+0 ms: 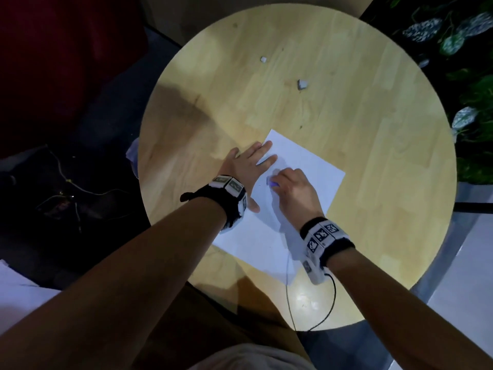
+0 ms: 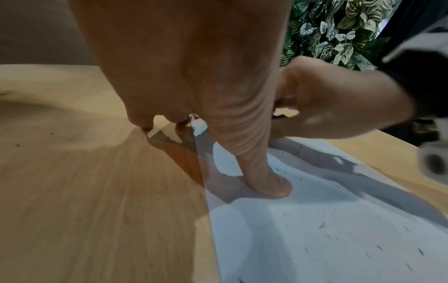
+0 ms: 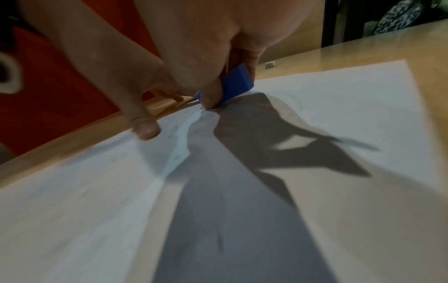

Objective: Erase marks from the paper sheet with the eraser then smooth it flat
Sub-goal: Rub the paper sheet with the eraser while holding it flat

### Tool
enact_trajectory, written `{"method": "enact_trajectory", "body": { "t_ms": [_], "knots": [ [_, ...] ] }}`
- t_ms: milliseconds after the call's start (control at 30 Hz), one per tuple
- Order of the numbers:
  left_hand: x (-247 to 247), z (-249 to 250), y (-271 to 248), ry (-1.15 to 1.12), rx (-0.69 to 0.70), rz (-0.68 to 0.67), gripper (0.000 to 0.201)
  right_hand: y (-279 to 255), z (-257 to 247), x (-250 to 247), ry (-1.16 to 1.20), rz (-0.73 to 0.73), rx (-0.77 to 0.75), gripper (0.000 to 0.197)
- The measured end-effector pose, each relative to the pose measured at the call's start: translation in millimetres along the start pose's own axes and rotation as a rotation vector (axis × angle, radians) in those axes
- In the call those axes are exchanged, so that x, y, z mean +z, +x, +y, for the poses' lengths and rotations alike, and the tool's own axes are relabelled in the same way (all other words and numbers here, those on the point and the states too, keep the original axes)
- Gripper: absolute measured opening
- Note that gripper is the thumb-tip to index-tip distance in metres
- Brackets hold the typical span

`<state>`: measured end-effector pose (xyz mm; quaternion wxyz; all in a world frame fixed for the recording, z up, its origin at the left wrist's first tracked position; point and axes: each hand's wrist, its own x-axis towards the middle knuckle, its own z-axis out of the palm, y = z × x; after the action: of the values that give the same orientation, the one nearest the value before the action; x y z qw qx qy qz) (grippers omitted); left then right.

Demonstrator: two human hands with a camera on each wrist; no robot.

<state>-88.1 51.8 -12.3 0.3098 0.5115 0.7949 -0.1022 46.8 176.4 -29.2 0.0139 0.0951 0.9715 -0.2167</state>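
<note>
A white paper sheet (image 1: 301, 166) (image 2: 315, 229) (image 3: 339, 107) lies on the round wooden table (image 1: 293, 76), turned at an angle. My left hand (image 1: 248, 166) lies flat with straight fingers on the sheet's left edge, thumb (image 2: 266, 183) pressing the paper. My right hand (image 1: 290, 188) pinches a blue eraser (image 3: 236, 83) (image 1: 272, 182) and holds its lower edge against the sheet near the left-hand fingers. Small dark eraser crumbs (image 2: 322, 225) are scattered over the paper.
Two small pale scraps (image 1: 263, 59) (image 1: 302, 84) lie on the far part of the table. A black cable (image 1: 330, 303) runs from my right wrist over the near table edge. Leafy plants (image 1: 453, 36) stand at the right; dark floor and wires lie at the left.
</note>
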Motion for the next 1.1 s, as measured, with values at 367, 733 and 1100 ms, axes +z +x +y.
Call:
{"method": "enact_trajectory", "body": {
  "t_ms": [367,733,1100],
  "knots": [
    [-1,-2,-1,-0.031,0.004,-0.003,0.135,3,-9,-7,0.024,-0.003,0.01,0.016],
    [14,20,3,-0.116,0.075,0.143,0.128,-41,-2,-21,0.064,-0.038,0.027,0.014],
    [28,15,6,-0.121,0.034,0.181,0.141,-30,-12,-13,0.079,-0.022,-0.028,0.012]
  ]
}}
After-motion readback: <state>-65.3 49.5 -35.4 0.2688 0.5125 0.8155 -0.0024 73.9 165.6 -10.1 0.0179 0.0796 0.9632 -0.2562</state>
